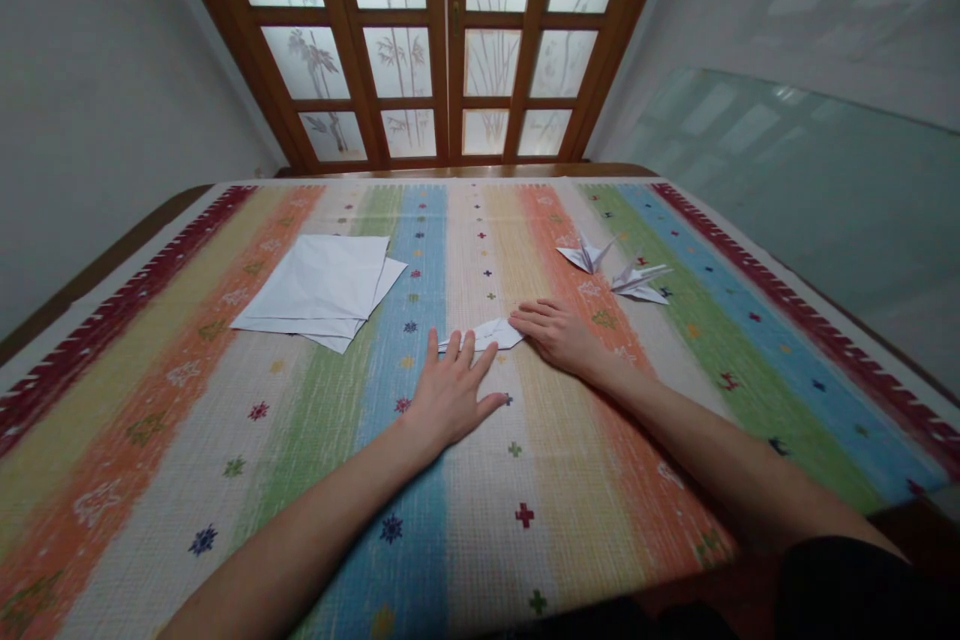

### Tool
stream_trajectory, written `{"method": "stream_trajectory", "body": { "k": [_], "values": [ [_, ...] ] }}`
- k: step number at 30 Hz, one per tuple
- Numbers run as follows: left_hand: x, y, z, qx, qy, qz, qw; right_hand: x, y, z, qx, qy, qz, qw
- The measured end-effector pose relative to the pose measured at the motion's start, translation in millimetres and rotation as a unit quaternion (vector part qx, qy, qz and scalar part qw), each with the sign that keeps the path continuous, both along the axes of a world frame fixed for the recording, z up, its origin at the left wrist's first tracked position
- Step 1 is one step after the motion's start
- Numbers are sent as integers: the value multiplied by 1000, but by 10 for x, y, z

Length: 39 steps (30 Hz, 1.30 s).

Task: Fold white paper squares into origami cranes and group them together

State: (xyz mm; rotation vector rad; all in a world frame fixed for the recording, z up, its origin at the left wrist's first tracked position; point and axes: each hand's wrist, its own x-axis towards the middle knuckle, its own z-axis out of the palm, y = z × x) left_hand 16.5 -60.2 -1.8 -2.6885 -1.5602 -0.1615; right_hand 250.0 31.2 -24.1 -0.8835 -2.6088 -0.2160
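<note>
A small piece of folded white paper (491,334) lies flat on the striped tablecloth between my hands. My left hand (455,385) rests on its left end with the fingers spread and the thumb out to the right. At the paper's right end, my right hand (556,332) lies low with its fingers stretched across the edge, pointing left. The fingers cover both ends of the paper, so its full outline is hidden. Neither hand lifts it off the cloth.
Left of my hands lies a loose stack of white paper sheets (319,282). Two folded paper cranes, one farther off (587,256) and one nearer (640,282), sit beyond my right hand. The tablecloth (315,450) covers the table; wooden glazed doors (448,50) stand behind.
</note>
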Motion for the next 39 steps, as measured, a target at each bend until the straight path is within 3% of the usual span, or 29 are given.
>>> {"method": "stream_trajectory", "body": {
  "k": [5, 13, 16, 19, 21, 22, 24, 26, 28, 30, 32, 35, 39],
  "values": [
    [29, 94, 10, -12, -5, -58, 998, -11, -46, -8, 11, 100, -73, 992],
    [85, 439, -3, 28, 7, -132, 991, -13, -49, -1, -9, 184, -129, 974],
    [89, 487, 7, 27, -26, -123, 992, -7, -35, -3, -24, 247, -169, 954],
    [40, 529, 35, 0, -160, -58, 985, -29, -19, 35, -60, 351, -204, 912],
    [-4, 574, 80, -17, -325, 15, 946, -79, -8, 78, -104, 444, -215, 863],
    [-22, 600, 110, -30, -421, 51, 905, -119, -4, 102, -138, 490, -211, 835],
    [-40, 646, 172, -86, -596, 95, 792, -231, -4, 149, -233, 558, -181, 775],
    [-33, 670, 216, -159, -707, 120, 679, -378, -21, 194, -348, 590, -132, 717],
    [-10, 665, 224, -208, -755, 141, 606, -543, -52, 236, -431, 599, -89, 669],
    [19, 643, 201, -228, -771, 156, 573, -697, -88, 271, -461, 596, -74, 653],
    [45, 618, 165, -240, -774, 165, 562, -815, -115, 291, -449, 586, -77, 670],
    [69, 602, 120, -252, -770, 173, 561, -900, -129, 282, -421, 573, -91, 697],
    [70, 623, 82, -223, -762, 188, 578, -903, -124, 234, -427, 551, -98, 710]
  ]
}}
